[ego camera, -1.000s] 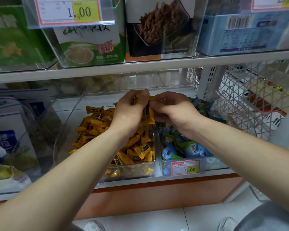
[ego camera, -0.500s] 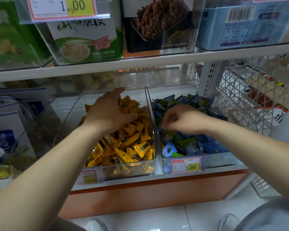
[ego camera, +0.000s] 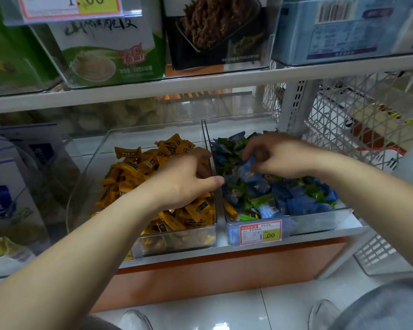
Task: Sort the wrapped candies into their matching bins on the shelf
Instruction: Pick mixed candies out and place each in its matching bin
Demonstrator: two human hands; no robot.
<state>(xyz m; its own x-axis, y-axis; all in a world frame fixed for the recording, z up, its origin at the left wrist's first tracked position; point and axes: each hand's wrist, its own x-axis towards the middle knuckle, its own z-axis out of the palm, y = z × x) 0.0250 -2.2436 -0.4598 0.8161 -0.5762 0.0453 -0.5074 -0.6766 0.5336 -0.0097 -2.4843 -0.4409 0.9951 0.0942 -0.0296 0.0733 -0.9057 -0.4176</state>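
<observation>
Two bins: yellow-candy bin (ego camera: pixel 88 186) at 9 o'clock, blue-green bin (ego camera: pixel 320 225) at 3 o'clock. Two grips: left grip (ego camera: pixel 184 184); right grip (ego camera: pixel 281 158), pinching one blue candy (ego camera: pixel 248 164).

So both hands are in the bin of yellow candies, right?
Not quite. The head view shows only the left hand in the bin of yellow candies; the right hand is in the next bin of blue and green candies.
</observation>
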